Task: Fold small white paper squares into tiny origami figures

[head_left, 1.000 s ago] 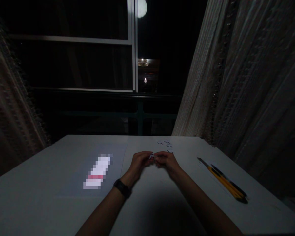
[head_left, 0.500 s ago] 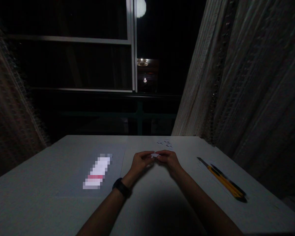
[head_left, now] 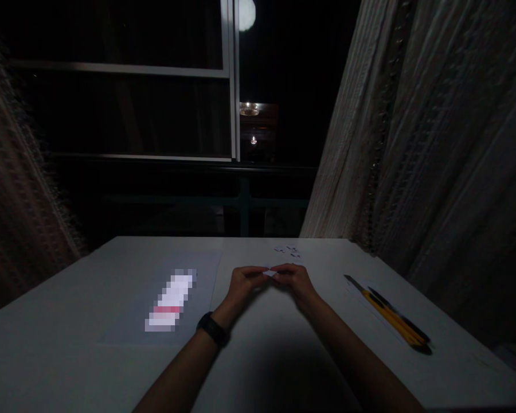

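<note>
Head view: left hand (head_left: 243, 281) and right hand (head_left: 298, 281) come together above the white table (head_left: 270, 355), fingertips pinched pretty much closed on a tiny white paper piece (head_left: 270, 273) between them. Little dark-marked scraps (head_left: 296, 255) lie just beyond, and a yellow-and-black cutter (head_left: 391, 316) sits off to the right.

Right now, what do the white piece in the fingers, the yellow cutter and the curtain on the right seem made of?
White piece: probably matte paper or card, thin-looking, without shine. Yellow cutter: likely smooth plastic, from its even colour; grey blade looks like metal. Curtain: apparently matte fabric, hanging in folds.
</note>
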The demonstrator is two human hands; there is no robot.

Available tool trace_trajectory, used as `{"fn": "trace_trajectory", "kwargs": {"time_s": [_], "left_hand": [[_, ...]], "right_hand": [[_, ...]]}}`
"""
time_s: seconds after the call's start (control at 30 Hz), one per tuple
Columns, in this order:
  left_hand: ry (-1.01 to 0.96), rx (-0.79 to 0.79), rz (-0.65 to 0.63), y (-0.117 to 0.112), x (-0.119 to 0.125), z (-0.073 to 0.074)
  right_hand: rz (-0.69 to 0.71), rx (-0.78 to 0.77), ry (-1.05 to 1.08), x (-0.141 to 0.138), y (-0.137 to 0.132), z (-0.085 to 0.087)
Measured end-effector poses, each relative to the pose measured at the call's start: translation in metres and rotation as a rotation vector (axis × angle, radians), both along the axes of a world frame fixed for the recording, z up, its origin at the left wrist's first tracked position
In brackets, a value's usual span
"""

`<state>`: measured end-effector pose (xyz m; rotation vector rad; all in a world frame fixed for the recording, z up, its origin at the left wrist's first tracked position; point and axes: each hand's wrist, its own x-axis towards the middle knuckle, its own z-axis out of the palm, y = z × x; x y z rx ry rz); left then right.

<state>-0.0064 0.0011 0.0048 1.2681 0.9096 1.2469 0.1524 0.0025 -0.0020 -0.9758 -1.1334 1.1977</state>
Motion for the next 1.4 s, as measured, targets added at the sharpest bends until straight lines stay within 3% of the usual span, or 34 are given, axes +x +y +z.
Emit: {"fn": "trace_trajectory", "kwargs": {"time_s": [0.73,1.4], "left_hand": [[0.105,0.1,-0.047,0.0035,-0.0064,0.0019],[0.132,0.08,-0.038,-0.0003,-0.0046,0.0056]], "right_hand": [[-0.012,0.173,-0.086,0.0021,0.0021,-0.0063],[-0.013,0.129,-0.075,0.0021,0.0034,-0.0075]]}}
